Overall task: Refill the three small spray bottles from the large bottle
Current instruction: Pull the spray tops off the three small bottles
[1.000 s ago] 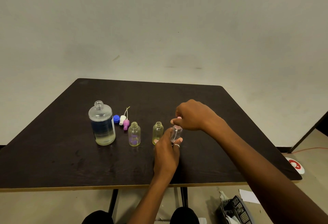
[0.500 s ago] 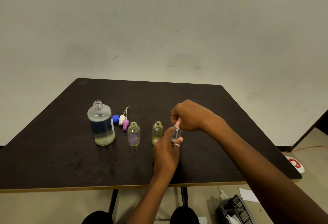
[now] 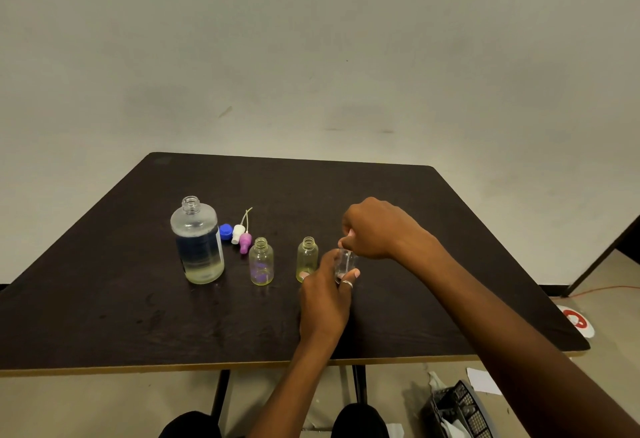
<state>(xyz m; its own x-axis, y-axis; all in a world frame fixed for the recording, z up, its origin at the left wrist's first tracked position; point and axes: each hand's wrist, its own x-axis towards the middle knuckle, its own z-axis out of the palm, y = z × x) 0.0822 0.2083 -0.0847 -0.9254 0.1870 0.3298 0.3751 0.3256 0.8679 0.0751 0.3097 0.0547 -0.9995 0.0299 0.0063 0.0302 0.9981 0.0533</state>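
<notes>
Since 0.5 s ago the right hand (image 3: 377, 229) has dipped slightly, so its curled fingers (image 3: 350, 222) now hide most of the pink cap (image 3: 346, 235) they pinch atop the held bottle (image 3: 347, 262); I cannot see that neck. Left hand (image 3: 323, 299) grips this bottle's body, upright on the bench (image 3: 104, 299). Just left stand the middle bottle (image 3: 307, 259) and left bottle (image 3: 261, 261), both open, mouths up. Farther left I see the big bottle (image 3: 199, 243), uncapped, upright, partly full. Behind lie a blue cap (image 3: 225, 231), white sprayer (image 3: 238, 232) and purple sprayer (image 3: 245, 241), tubes pointing away. Bench is dark, against a pale wall (image 3: 311, 56); 1 black crate (image 3: 457, 410) sits on the floor (image 3: 104, 403).
</notes>
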